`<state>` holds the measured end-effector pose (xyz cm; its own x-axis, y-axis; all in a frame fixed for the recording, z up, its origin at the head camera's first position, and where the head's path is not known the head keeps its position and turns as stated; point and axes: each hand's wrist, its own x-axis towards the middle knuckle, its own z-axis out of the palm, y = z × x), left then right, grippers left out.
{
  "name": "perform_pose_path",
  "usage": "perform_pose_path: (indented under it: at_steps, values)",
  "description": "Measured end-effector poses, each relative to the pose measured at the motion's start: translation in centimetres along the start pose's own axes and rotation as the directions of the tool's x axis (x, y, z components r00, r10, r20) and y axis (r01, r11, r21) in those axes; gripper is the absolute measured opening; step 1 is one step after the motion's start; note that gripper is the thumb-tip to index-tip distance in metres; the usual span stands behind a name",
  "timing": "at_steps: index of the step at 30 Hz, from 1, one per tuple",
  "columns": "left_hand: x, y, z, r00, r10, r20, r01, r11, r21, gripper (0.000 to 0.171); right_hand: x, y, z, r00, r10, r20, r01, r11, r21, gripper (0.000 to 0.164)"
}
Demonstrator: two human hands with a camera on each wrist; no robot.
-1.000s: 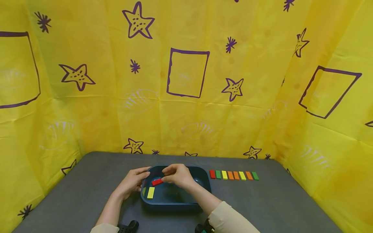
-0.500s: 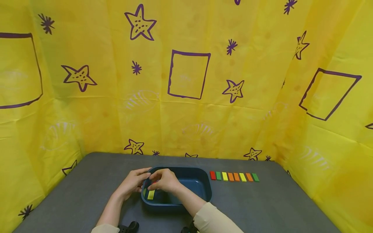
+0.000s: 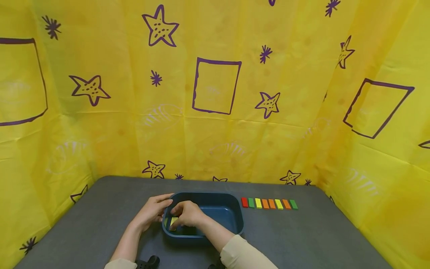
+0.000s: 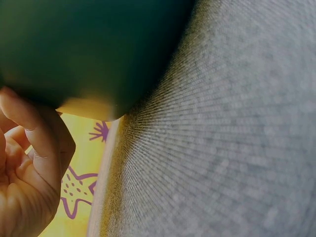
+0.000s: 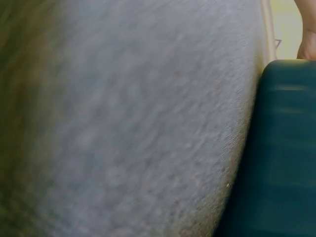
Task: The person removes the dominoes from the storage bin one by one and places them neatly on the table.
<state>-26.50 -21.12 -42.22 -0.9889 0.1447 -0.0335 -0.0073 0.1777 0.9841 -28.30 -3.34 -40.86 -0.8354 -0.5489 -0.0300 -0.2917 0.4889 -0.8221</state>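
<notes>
A dark blue rectangular tub (image 3: 221, 220) stands on the grey table in the head view. My left hand (image 3: 152, 211) holds its left end, thumb at the rim and fingers against the outer wall. In the left wrist view the curled fingers of the left hand (image 4: 29, 158) meet the tub's side (image 4: 98, 54). Inside the tub's left part, my right hand (image 3: 188, 213) pinches a small yellow block (image 3: 173, 221) between thumb and fingers. The hand covers part of that block. No red block shows in the tub; the hand may hide it.
Right of the tub lies a row of small flat blocks: red (image 3: 245, 202), green (image 3: 251, 203), yellow (image 3: 258, 203), orange (image 3: 265, 203) and others. A black strapped device (image 3: 149, 262) sits at the left wrist. Yellow patterned cloth (image 3: 215, 149) surrounds the table.
My right hand has moved left inside the tub with the red block, then nearer to me onto the yellow block. The red block has gone out of sight. The left hand stays put.
</notes>
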Motion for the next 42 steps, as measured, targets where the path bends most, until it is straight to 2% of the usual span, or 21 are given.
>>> perform_pose_path:
  at_steps: [6, 12, 21, 31, 35, 38, 42]
  values:
    - [-0.04, -0.06, -0.1, 1.0, -0.005, -0.01, 0.005, 1.0, 0.007, 0.057, 0.18, 0.05, 0.19, 1.0, -0.019, 0.01, 0.02, 0.996, -0.088, 0.039]
    - [-0.05, -0.09, -0.12, 1.0, -0.016, -0.012, 0.016, 1.0, 0.009, 0.057, 0.28, 0.13, 0.38, 0.998, -0.059, 0.021, 0.062, 0.979, -0.195, 0.038]
    - [-0.13, 0.06, 0.07, 1.0, -0.02, -0.016, 0.02, 1.0, 0.013, 0.057, 0.34, 0.16, 0.57, 0.996, -0.072, 0.044, 0.082, 0.953, -0.292, 0.044]
    - [-0.08, 0.17, 0.11, 1.0, -0.021, -0.011, 0.021, 1.0, 0.021, 0.056, 0.4, 0.2, 0.75, 0.994, -0.104, 0.037, 0.111, 0.921, -0.373, 0.038]
    - [-0.06, 0.13, 0.11, 1.0, -0.024, -0.01, 0.024, 0.999, 0.022, 0.056, 0.15, 0.03, 0.56, 0.994, -0.108, 0.015, 0.107, 0.931, -0.349, 0.035]
    - [-0.04, 0.08, 0.16, 1.0, -0.023, -0.011, 0.023, 0.999, 0.024, 0.056, -0.01, -0.01, 0.24, 0.994, -0.113, -0.006, 0.106, 0.952, -0.287, 0.035]
    - [0.0, 0.09, 0.21, 1.0, -0.021, -0.014, 0.021, 1.0, 0.018, 0.056, -0.16, -0.01, -0.2, 0.995, -0.104, 0.003, 0.103, 0.977, -0.186, 0.034]
